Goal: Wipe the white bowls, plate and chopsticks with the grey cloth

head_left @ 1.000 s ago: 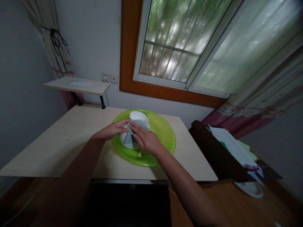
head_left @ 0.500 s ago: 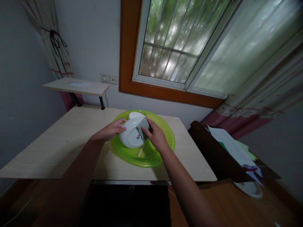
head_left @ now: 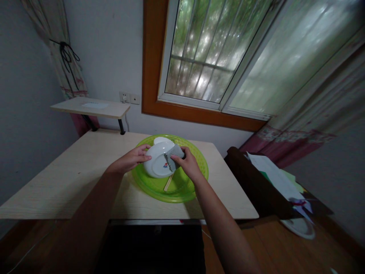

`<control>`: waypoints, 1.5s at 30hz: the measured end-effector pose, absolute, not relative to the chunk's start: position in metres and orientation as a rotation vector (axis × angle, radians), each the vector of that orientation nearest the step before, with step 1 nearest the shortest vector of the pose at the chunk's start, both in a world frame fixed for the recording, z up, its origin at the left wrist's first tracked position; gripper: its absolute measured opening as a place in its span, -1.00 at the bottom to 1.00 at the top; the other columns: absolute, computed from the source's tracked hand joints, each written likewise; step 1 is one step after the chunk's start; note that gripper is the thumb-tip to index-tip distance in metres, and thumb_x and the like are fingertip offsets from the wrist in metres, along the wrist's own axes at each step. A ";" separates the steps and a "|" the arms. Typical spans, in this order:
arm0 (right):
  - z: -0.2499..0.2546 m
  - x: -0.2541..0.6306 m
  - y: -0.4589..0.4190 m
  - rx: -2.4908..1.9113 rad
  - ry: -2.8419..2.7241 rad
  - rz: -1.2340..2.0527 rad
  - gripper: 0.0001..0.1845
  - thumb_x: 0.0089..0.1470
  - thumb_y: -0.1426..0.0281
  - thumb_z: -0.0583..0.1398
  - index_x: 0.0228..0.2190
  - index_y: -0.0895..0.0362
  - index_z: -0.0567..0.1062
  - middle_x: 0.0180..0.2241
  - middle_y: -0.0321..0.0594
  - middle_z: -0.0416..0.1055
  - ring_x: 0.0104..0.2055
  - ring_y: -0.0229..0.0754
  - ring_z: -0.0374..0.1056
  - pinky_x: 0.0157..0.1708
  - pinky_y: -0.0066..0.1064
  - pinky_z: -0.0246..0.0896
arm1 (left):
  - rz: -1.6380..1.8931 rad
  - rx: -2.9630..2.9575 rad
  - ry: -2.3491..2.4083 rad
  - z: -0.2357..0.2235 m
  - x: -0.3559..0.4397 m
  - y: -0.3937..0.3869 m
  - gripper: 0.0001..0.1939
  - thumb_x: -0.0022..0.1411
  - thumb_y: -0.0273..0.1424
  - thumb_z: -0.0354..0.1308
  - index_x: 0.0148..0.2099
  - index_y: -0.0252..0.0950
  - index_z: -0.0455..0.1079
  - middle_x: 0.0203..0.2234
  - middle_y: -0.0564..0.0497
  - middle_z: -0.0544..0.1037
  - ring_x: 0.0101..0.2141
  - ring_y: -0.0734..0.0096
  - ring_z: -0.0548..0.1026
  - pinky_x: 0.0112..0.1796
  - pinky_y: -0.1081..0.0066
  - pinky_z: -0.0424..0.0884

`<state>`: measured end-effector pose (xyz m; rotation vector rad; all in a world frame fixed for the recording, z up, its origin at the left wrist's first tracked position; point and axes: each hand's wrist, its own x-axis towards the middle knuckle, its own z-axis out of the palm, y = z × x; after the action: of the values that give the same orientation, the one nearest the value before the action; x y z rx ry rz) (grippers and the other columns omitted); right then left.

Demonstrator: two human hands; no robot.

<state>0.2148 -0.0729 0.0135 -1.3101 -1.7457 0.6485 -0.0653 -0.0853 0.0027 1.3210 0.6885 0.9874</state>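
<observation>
The left hand (head_left: 136, 158) is pinching the left side of a white dish (head_left: 154, 163), with its thumb on the side facing the camera. The right hand (head_left: 188, 161) is gripping a gray cloth (head_left: 176, 151) at the dish's right side, and its thumb is pressing on the cloth. The cloth is touching the dish and covering some of its right part. The dish is tilting up between the two hands, over the left part of a big round green plastic basket (head_left: 199, 171), and it is showing a small red and blue picture and a round ring. A white bowl (head_left: 162, 140) is peeking out behind the dish, inside the basket near its back rim, but the dish is hiding most of it. Light wooden chopsticks (head_left: 168, 183) are lying in the basket, pointing toward its front rim, and their back ends are hiding under the dish. The basket is sitting on the pale tabletop (head_left: 71, 179), right of its middle, reaching close to the back edge and leaving a strip of wood at the front edge. A little raised shelf (head_left: 111, 110) is standing at the back left corner, holding a white paper (head_left: 95, 105). Past the right edge, more papers (head_left: 269, 173) are lying by a dark brown thing (head_left: 253, 182).
</observation>
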 end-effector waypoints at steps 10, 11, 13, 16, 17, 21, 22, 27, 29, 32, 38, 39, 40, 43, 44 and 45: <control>0.013 0.211 -0.075 -1.231 -1.869 0.505 -0.37 -0.08 0.12 0.43 -0.01 0.08 0.46 -0.05 -0.13 0.51 -0.05 0.02 0.43 -0.03 -0.11 0.35 | 0.877 1.730 1.044 0.008 -0.047 -0.083 -0.33 -0.03 -0.16 0.48 0.10 -0.29 0.43 -0.08 -0.10 0.60 -0.10 0.04 0.55 -0.12 0.22 0.48; 0.012 0.211 -0.075 -1.229 -1.879 0.501 -0.37 -0.08 0.12 0.43 -0.01 0.08 0.46 -0.06 -0.13 0.51 -0.05 0.02 0.43 -0.03 -0.12 0.35 | 0.885 1.757 1.066 0.006 -0.046 -0.082 -0.34 -0.03 -0.16 0.48 0.09 -0.28 0.44 -0.10 -0.08 0.60 -0.12 0.05 0.55 -0.14 0.22 0.48; 0.010 0.211 -0.075 -1.225 -1.898 0.503 -0.37 -0.07 0.13 0.43 0.00 0.08 0.46 -0.07 -0.14 0.51 -0.06 0.01 0.43 -0.04 -0.12 0.36 | 0.903 1.793 1.071 0.003 -0.045 -0.081 -0.37 -0.03 -0.17 0.47 0.07 -0.25 0.45 -0.13 -0.06 0.60 -0.14 0.07 0.55 -0.16 0.24 0.47; 0.006 0.212 -0.073 -1.201 -1.940 0.520 -0.37 -0.04 0.13 0.42 0.02 0.10 0.46 -0.07 -0.12 0.50 -0.05 0.01 0.43 -0.01 -0.10 0.37 | 0.897 1.815 1.044 0.001 -0.046 -0.082 -0.40 -0.01 -0.19 0.46 0.07 -0.25 0.45 -0.15 -0.05 0.61 -0.13 0.08 0.55 -0.12 0.24 0.46; 0.005 0.212 -0.073 -1.186 -1.957 0.519 -0.37 -0.01 0.14 0.42 0.04 0.11 0.45 -0.06 -0.11 0.49 -0.04 0.02 0.43 0.01 -0.09 0.37 | 0.886 1.817 1.039 0.002 -0.046 -0.083 -0.40 -0.01 -0.20 0.45 0.07 -0.25 0.45 -0.16 -0.05 0.61 -0.12 0.07 0.55 -0.10 0.23 0.45; 0.001 0.214 -0.070 -1.108 -1.997 0.437 -0.36 0.07 0.19 0.37 0.15 0.10 0.44 0.14 0.01 0.31 0.17 0.06 0.32 0.16 -0.03 0.32 | 0.870 1.805 1.070 0.004 -0.048 -0.083 -0.43 -0.01 -0.19 0.45 0.04 -0.26 0.45 -0.18 -0.04 0.60 -0.12 0.06 0.54 -0.10 0.22 0.43; 0.001 0.214 -0.070 -1.094 -2.000 0.407 -0.36 0.08 0.21 0.36 0.17 0.08 0.44 0.20 0.04 0.25 0.23 0.08 0.27 0.20 0.00 0.29 | 0.874 1.799 1.080 0.003 -0.049 -0.083 -0.44 0.00 -0.18 0.45 0.03 -0.26 0.45 -0.19 -0.04 0.60 -0.13 0.06 0.54 -0.11 0.23 0.43; 0.006 0.216 -0.071 -1.018 -2.084 0.242 -0.41 0.20 0.26 0.25 0.26 -0.04 0.40 0.33 -0.05 0.19 0.35 0.11 0.14 0.33 0.15 0.10 | 0.905 1.754 1.069 -0.004 -0.054 -0.078 -0.46 0.01 -0.14 0.44 0.00 -0.25 0.44 -0.21 -0.02 0.58 -0.18 0.10 0.53 -0.18 0.27 0.44; 0.009 0.215 -0.073 -0.982 -2.129 0.189 -0.40 0.24 0.32 0.18 0.29 -0.04 0.36 0.33 -0.08 0.23 0.35 0.10 0.15 0.35 0.18 0.06 | 0.932 1.744 1.058 -0.006 -0.056 -0.077 -0.46 0.01 -0.14 0.44 -0.01 -0.24 0.43 -0.20 -0.02 0.57 -0.19 0.11 0.52 -0.20 0.28 0.44; 0.012 0.211 -0.077 -0.942 -2.185 0.135 -0.37 0.28 0.39 0.11 0.35 -0.02 0.28 0.35 -0.12 0.26 0.40 0.06 0.10 0.39 0.17 0.00 | 0.957 1.740 1.068 -0.007 -0.056 -0.076 -0.45 0.00 -0.14 0.45 -0.02 -0.26 0.43 -0.20 -0.04 0.57 -0.19 0.10 0.51 -0.22 0.28 0.43; 0.020 0.195 -0.094 -0.814 -2.399 0.048 -0.39 0.39 0.31 0.06 0.40 0.06 0.17 0.47 -0.16 0.01 0.53 -0.01 -0.14 0.46 0.08 -0.07 | 0.943 1.764 1.106 -0.005 -0.053 -0.079 -0.46 0.03 -0.11 0.44 -0.02 -0.26 0.43 -0.16 -0.08 0.57 -0.15 0.06 0.51 -0.15 0.24 0.42; 0.021 0.193 -0.097 -0.801 -2.431 0.031 -0.40 0.40 0.29 0.06 0.40 0.04 0.18 0.47 -0.19 0.00 0.53 -0.01 -0.17 0.47 0.08 -0.09 | 0.947 1.780 1.108 -0.004 -0.052 -0.079 -0.45 0.04 -0.11 0.44 -0.01 -0.26 0.43 -0.14 -0.08 0.58 -0.13 0.04 0.51 -0.12 0.22 0.42; 0.022 0.191 -0.099 -0.790 -2.460 0.016 -0.41 0.40 0.28 0.07 0.39 0.01 0.20 0.47 -0.22 0.00 0.54 -0.01 -0.20 0.47 0.10 -0.10 | 0.952 1.795 1.098 -0.003 -0.052 -0.079 -0.44 0.04 -0.12 0.44 0.03 -0.25 0.43 -0.10 -0.08 0.58 -0.10 0.03 0.51 -0.08 0.21 0.41; 0.025 0.188 -0.103 -0.770 -2.512 -0.016 -0.44 0.41 0.25 0.07 0.37 -0.07 0.23 0.47 -0.31 0.01 0.54 -0.01 -0.23 0.47 0.14 -0.12 | 0.984 1.809 1.059 -0.001 -0.050 -0.079 -0.37 0.04 -0.15 0.45 0.11 -0.24 0.40 -0.01 -0.10 0.57 -0.02 0.00 0.49 0.01 0.18 0.39; 0.025 0.188 -0.104 -0.772 -2.514 -0.021 -0.45 0.41 0.25 0.07 0.37 -0.07 0.23 0.47 -0.32 0.00 0.55 -0.01 -0.24 0.47 0.14 -0.12 | 0.993 1.805 1.062 -0.001 -0.050 -0.080 -0.37 0.04 -0.15 0.46 0.11 -0.24 0.40 -0.02 -0.10 0.57 -0.02 0.00 0.49 0.01 0.18 0.39; 0.025 0.188 -0.103 -0.780 -2.505 -0.023 -0.45 0.42 0.25 0.07 0.37 -0.07 0.23 0.47 -0.32 0.00 0.55 -0.02 -0.24 0.47 0.13 -0.12 | 0.998 1.799 1.072 -0.001 -0.050 -0.080 -0.38 0.03 -0.15 0.46 0.09 -0.24 0.41 -0.04 -0.09 0.57 -0.03 0.01 0.49 -0.02 0.19 0.40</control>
<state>0.1877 -0.1033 0.0253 -0.7804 -2.5051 -0.0227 -0.0502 -0.0796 -0.0011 1.7995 1.0723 0.9977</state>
